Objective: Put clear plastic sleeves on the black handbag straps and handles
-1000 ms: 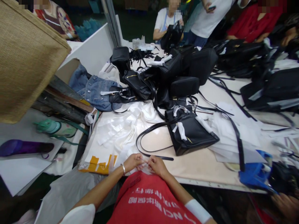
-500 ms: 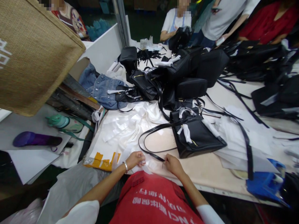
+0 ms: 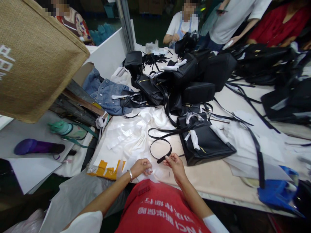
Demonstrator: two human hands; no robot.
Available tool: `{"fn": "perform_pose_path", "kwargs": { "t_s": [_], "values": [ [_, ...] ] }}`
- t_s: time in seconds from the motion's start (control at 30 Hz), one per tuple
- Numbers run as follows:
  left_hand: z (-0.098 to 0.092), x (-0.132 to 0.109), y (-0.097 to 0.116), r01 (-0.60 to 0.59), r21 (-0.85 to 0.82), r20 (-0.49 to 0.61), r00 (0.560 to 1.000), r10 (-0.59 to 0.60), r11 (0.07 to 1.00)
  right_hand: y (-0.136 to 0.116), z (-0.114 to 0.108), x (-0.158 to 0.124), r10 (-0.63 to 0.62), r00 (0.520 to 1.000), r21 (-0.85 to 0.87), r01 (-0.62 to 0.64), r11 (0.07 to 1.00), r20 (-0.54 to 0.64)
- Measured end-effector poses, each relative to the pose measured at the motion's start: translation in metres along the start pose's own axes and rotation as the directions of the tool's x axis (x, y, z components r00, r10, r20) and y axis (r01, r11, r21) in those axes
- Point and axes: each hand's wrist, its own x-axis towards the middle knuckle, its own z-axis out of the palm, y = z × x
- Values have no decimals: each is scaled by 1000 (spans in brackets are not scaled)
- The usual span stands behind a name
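Note:
My right hand (image 3: 176, 165) pinches the end of a black strap (image 3: 160, 159) between thumb and fingers. The strap loops over the table and runs to a black handbag (image 3: 206, 142), which leans on its side just beyond that hand. White wrapping covers the bag's handle and a hanging part. Near the table's front edge, my left hand (image 3: 143, 167), with a bracelet at the wrist, has curled fingers over thin whitish film. Whether it grips the film or something small is not clear. White tissue-like strips (image 3: 136, 129) lie crumpled beyond my left hand.
More black bags (image 3: 179, 74) are heaped at the back, beside a denim garment (image 3: 109, 94). White sheets (image 3: 255, 145) and a blue object (image 3: 277, 191) lie at right. Bottles (image 3: 39, 146) stand left on a side surface. Several people are across the table.
My right hand has lifted and turned, raising the strap's end off the table. The strap now curls into a smaller loop. My left hand stays nearly in place.

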Motion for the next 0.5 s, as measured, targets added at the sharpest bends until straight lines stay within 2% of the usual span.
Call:
{"fn": "perform_pose_path", "kwargs": {
  "t_s": [0.33, 0.5],
  "values": [
    [0, -2, 8, 75, 9, 44, 996, -75, 997, 2, 2, 1, 7, 999, -17, -6, 1000, 32],
    [-1, -3, 10, 77, 1, 83, 994, -77, 997, 2, 4, 2, 9, 999, -26, -7, 1000, 46]
  ]
}}
